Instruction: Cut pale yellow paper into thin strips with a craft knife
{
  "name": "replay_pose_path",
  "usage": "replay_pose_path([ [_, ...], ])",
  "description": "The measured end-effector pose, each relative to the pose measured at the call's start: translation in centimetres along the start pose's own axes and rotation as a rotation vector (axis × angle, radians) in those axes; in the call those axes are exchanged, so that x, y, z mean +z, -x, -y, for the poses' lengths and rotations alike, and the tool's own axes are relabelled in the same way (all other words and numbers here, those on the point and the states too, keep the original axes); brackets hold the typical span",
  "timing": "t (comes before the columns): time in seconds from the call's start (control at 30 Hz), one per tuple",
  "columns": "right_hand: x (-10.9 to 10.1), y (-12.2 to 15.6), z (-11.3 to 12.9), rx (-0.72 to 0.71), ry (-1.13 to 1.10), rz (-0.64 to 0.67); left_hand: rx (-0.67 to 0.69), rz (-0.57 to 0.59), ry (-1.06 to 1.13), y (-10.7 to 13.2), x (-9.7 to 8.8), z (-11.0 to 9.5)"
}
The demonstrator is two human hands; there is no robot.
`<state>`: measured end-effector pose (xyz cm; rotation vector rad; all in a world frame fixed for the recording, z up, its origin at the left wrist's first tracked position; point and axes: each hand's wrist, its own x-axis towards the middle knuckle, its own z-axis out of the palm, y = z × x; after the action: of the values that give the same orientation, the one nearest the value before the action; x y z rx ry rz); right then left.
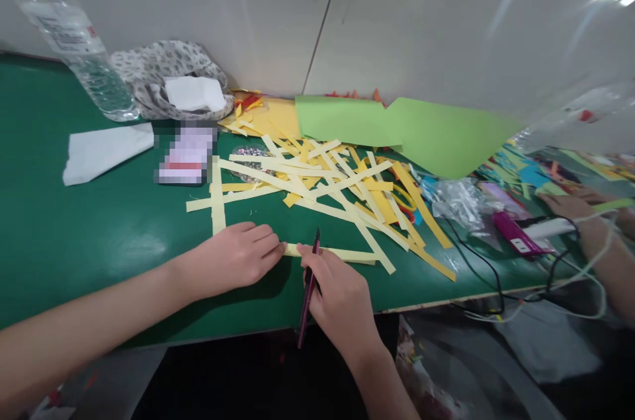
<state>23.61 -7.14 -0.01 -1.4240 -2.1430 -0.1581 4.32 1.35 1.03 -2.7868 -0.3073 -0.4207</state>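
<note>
My left hand (241, 253) is closed, its fingertips pinching one end of a pale yellow paper strip (354, 254) just above the green table. Close by on the right, my right hand (340, 294) grips a slim dark pointed tool (307, 297) with a purplish edge, its tip facing up and away; its exact kind is unclear. The thumb and finger of that hand also touch the strip. Beyond both hands lies a loose pile of pale and deeper yellow paper strips (337, 192). Another pale strip (217, 198) lies partly behind my left hand.
A water bottle (94, 56), a patterned cloth pouch (169, 63), a white tissue (106, 152) and a phone (186, 152) occupy the left. Green paper sheets (436, 132) lean at the back. Rightward are a magenta device (518, 235), cables and another person's hand (570, 208).
</note>
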Motion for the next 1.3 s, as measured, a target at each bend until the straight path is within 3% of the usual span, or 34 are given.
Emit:
replay_pose_path([
  [0.13, 0.0, 0.0, 0.0, 0.009, -0.022, -0.003, -0.113, 0.070, -0.041, 0.1, -0.6, -2.1],
  [0.33, -0.1, -0.1, 0.2, -0.046, -0.003, -0.014, -0.268, 0.033, -0.076, 0.6, -0.3, -4.6],
  [0.5, -0.2, -0.2, 0.6, -0.095, -0.084, 0.151, -0.422, 0.009, 0.048, 1.1, -0.2, -5.7],
  [0.67, -0.5, 0.0, 0.5, 0.016, -0.145, 0.259, -0.569, -0.025, 0.162, 1.3, -0.2, -6.3],
  [0.8, -0.9, 1.1, -0.7, 0.145, -0.133, 0.230, -0.615, -0.024, 0.180, 1.4, -0.2, -6.6],
  [1.0, -2.8, 3.9, -4.6, 0.302, -0.054, 0.091, -0.629, 0.010, 0.183, 1.5, -0.4, -6.6],
  [1.13, -3.9, 5.1, -6.2, 0.302, -0.060, 0.137, -0.639, 0.010, 0.196, 1.3, -0.4, -6.6],
  [1.3, -4.0, 5.0, -6.0, 0.196, 0.048, 0.192, -0.640, -0.017, 0.186, 0.7, -0.8, -6.0],
])
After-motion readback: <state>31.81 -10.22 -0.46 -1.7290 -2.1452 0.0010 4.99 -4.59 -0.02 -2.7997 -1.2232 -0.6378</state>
